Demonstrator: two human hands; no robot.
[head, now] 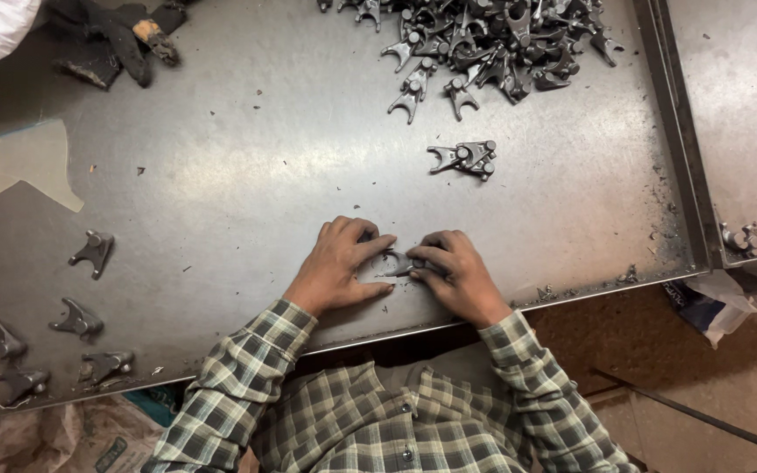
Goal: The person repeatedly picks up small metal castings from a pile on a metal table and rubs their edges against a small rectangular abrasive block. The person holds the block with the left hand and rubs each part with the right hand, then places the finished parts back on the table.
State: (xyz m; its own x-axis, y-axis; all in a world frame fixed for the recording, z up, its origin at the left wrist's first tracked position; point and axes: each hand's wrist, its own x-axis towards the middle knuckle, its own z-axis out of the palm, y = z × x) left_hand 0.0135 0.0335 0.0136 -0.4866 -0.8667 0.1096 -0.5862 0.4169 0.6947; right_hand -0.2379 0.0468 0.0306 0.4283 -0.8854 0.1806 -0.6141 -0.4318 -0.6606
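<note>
Head view shows the left hand and right hand together grasping one small forked metal part on the steel table, near its front edge. More such parts lie in a pile far behind.

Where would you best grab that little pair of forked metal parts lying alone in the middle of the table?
Probably by the round boss end of the pair of forked metal parts, at its right, coming from straight above. The parts lie flat on the metal table, forked prongs pointing left; the boss end looks thicker and stands clear of the pile of forked parts.
</note>
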